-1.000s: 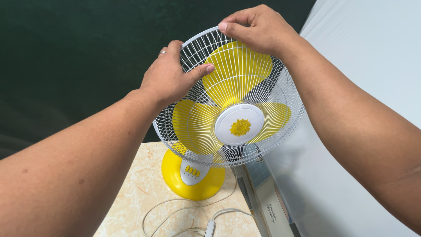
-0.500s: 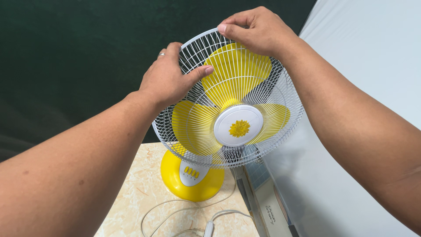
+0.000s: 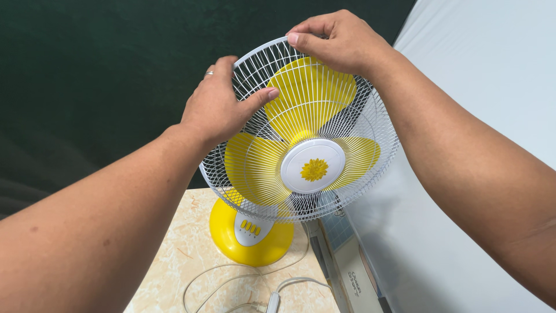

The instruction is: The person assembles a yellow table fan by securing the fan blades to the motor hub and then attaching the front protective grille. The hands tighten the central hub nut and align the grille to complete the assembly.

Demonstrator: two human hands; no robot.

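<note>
Both hands grip the white wire guard [image 3: 347, 124] of a small table fan, which fills the centre of the frame. Left hand [image 3: 215, 107] clasps the guard's upper-left rim, thumb stretched across the front wires and pointing right, the other fingers curled round behind the rim; a ring shows on one finger. Its forearm runs down to the lower left corner, wrist bent slightly inward. Right hand [image 3: 336, 40] pinches the top of the rim near the upper middle of the frame, thumb in front and fingers folded over the back edge, knuckles up. Its forearm slants down to the right edge.

Behind the wires sit three yellow blades [image 3: 253, 165] around a white hub cap [image 3: 313, 165] with a yellow flower mark. Below the guard, the fan's round yellow base [image 3: 231, 243] with a white button panel stands on a marbled beige tabletop [image 3: 174, 261] at lower centre. A white cord [image 3: 226, 277] loops over the tabletop just in front of the base. Dark green fabric [image 3: 104, 69] fills the upper left; a white sheet [image 3: 480, 75] covers the right side.
</note>
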